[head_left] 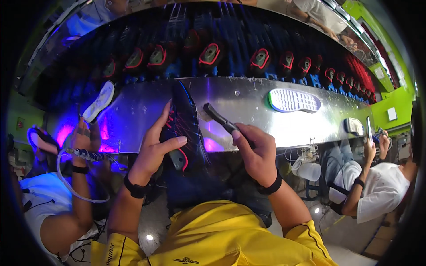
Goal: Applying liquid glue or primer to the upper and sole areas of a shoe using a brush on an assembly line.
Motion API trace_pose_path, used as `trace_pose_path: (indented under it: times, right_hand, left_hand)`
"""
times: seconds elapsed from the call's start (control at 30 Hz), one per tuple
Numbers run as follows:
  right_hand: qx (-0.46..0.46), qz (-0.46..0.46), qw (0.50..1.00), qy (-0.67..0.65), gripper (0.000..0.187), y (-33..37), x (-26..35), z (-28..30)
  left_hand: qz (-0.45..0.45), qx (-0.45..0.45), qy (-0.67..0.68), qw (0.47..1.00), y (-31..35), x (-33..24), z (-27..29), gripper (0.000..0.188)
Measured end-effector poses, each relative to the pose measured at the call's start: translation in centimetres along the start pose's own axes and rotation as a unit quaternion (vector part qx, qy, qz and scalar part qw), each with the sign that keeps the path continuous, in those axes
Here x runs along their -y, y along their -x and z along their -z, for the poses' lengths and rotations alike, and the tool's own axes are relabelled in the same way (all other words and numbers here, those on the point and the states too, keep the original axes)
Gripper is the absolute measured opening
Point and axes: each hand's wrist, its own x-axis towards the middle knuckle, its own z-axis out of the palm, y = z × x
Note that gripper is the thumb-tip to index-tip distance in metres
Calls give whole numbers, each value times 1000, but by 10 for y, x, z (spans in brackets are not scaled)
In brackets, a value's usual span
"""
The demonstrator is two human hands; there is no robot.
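Landmark: the steel shelf [248, 119] that runs across the view.

Near side of shelf, centre. Left hand [153, 148] wraps a dark shoe upper [184, 128], thumb across its side, fingers behind; grasp looks firm. The upper stands tilted, toe up against the shelf's front face, heel low by the person's lap. Right hand [255, 153] is clenched on a dark brush [219, 117], handle buried in the fist, tip just beside the upper's right flank and over the shelf's near edge. Whether the tip touches the upper cannot be told.

Risks, as judged:
- Upper is held one-handed and only leans on the shelf; a hard push from the brush could twist it out of the grip or slide the heel.
- Brush tip hovers over the shelf face; a stray stroke would smear the metal or the thumb instead of the upper.
- Violet light darkens the black upper, so missed patches would be hard to spot.

On the shelf, right of the upper: a white sole [294, 100], tread up, well apart. A second sole [99, 102] sits at the shelf's left end, above a co-worker's hand [82, 137]; another co-worker [377, 186] sits off the right end.

Beyond the shelf: a row of dark uppers on a rack [208, 53].
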Motion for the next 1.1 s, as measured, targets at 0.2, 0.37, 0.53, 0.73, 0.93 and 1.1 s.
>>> trace_pose_path:
  times: [0.2,0.37,0.53,0.73,0.93,1.1]
  right_hand:
    - [-5,60,997,41,19,17,-1,8]
    - [-40,76,991,103,18,16,5,15]
    - [-19,65,993,97,20,16,11,23]
    - [56,32,997,30,21,24,11,36]
    - [110,-41,993,-20,20,24,22,54]
    - [126,12,991,43,19,18,30,70]
  left_hand:
    - [25,4,87,996,14,-5,-15,97]
    - [23,80,45,996,19,-10,-16,99]
    - [44,41,61,996,24,-5,-21,97]
    - [62,5,105,993,13,-6,-17,92]
    - [78,-2,159,984,3,-22,-17,86]
    - [97,-41,160,982,-6,-29,-23,79]
